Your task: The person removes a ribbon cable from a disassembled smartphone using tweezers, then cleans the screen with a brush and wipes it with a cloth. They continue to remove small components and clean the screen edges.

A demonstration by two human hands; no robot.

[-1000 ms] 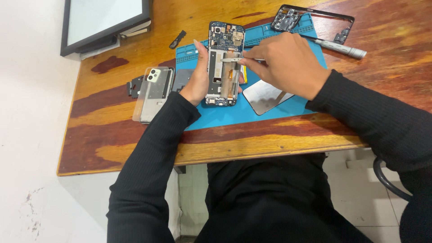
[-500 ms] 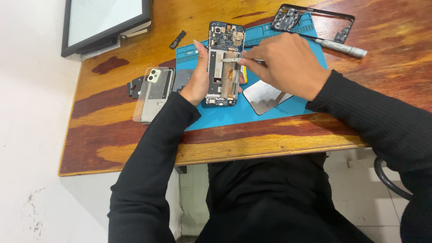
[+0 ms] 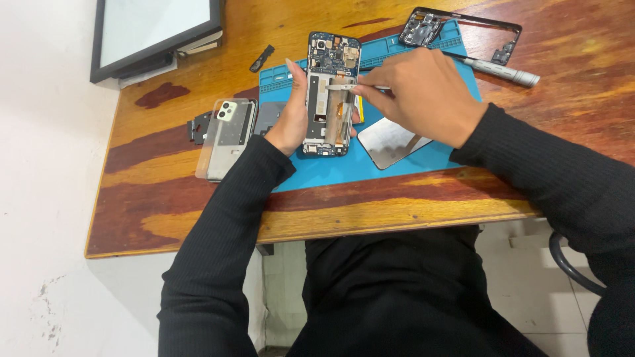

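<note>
Nearest to me are the person's black sleeves, reaching out over the edge of the wooden table (image 3: 410,211). Just beyond, a blue mat (image 3: 344,168) lies under the work, probably to keep small parts from rolling off or scratching.

On the mat lies an opened phone (image 3: 329,92), its back off and its boards showing. The left hand (image 3: 293,116) lies against the phone's left edge, fingers curled along it, pinning it so it will not slide. The right hand (image 3: 423,92) hovers over the phone's right side, its fingertips pinched shut on a thin tool, likely tweezers (image 3: 344,86), whose tip meets a small silver part in the phone's middle. A shiny metal plate (image 3: 390,142) lies just under that wrist.

To the left, off the mat, a phone in a clear case (image 3: 225,135) sits aside, out of the way. Farther off, a grey pen-like driver (image 3: 503,71) and a black phone frame (image 3: 463,30) lie within reach; a framed screen (image 3: 155,30) stands at the far left.
</note>
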